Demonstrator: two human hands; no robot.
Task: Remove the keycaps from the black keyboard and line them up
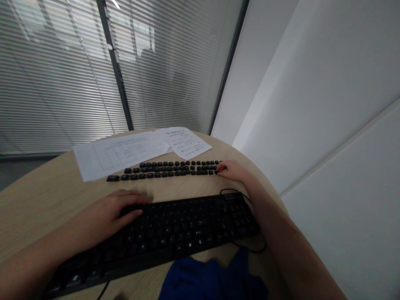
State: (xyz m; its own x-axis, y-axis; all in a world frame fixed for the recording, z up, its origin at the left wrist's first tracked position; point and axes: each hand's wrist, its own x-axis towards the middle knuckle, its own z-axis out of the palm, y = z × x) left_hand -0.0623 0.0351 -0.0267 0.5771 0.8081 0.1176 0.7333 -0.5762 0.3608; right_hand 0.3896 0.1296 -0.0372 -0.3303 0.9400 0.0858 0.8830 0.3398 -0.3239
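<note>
A long black keyboard (175, 229) lies slanted across the near part of the table. My left hand (114, 210) rests over its far left edge, fingers stretched out and apart from the thumb, which lies on the keys. Beyond the keyboard, loose black keycaps (164, 169) stand in three rows. At the right end of these rows, my right hand (233, 171) has its fingers closed in a pinch on a small dark keycap (216, 172), partly hidden by the fingertips.
Printed sheets of paper (121, 152) lie behind the keycaps on the round wooden table (37, 183). A cable (229, 190) loops at the keyboard's right end. Blue cloth (212, 281) shows at the near edge. A white wall (328, 104) stands to the right; glass with blinds (175, 83) is behind.
</note>
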